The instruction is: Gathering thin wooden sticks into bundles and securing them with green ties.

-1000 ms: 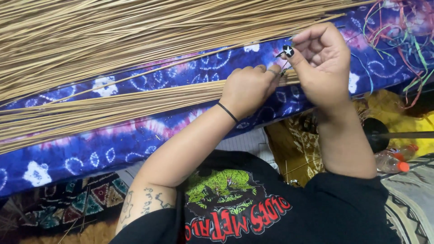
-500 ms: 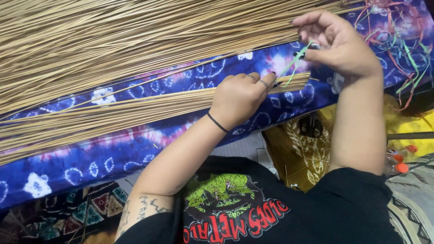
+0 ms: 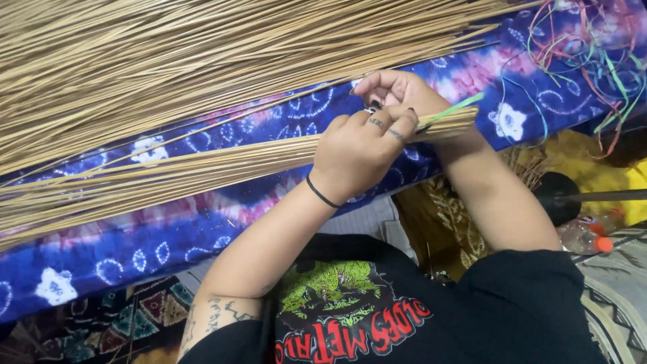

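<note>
Both hands have closed together: left hand (image 3: 360,152) clamps the stick bundle (image 3: 202,168), right hand (image 3: 397,91) pinches a green strip (image 3: 451,109). Slackened grip would likely splay the sticks.

1. The left hand (image 3: 360,152) covers the gripped part of the stick bundle (image 3: 202,172).
2. The right hand (image 3: 397,94) sits mostly behind it, palm unseen.
3. Bundle's far end leaves the frame's left edge.
</note>
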